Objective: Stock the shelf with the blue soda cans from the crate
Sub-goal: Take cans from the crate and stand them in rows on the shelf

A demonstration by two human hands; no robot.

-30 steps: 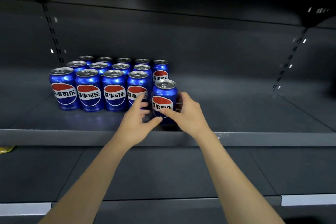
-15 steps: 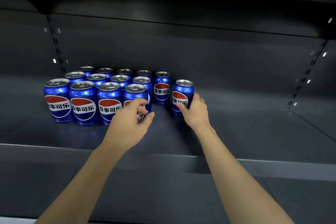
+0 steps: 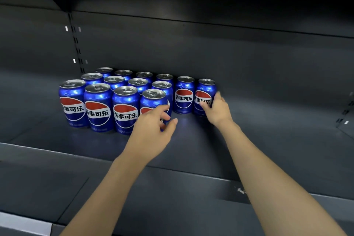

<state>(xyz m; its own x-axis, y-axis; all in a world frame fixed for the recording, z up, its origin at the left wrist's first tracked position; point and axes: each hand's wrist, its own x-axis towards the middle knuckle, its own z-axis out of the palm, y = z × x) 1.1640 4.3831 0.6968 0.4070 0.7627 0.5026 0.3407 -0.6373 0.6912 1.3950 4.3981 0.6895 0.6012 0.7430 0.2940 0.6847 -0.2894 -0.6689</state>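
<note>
Several blue soda cans (image 3: 98, 108) with red, white and blue logos stand in rows on the dark shelf (image 3: 268, 130), at its left. The rightmost can (image 3: 204, 90) stands at the back beside another back-row can (image 3: 183, 96). My right hand (image 3: 217, 109) grips this rightmost can from its right side, thumb across the front. My left hand (image 3: 153, 130) hovers in front of the fourth front-row can (image 3: 153, 99), fingers loosely curled, holding nothing. The crate is out of view.
The shelf's right half lies bare as far as a slotted upright (image 3: 344, 115). Another slotted upright (image 3: 76, 44) runs up the back wall at left. A shelf above overhangs the cans. A lower shelf (image 3: 57, 188) lies below the front lip.
My right hand has pushed the can from the shelf's front to the back row, beside the last can there. My left hand stayed by the front row. The view tilted up.
</note>
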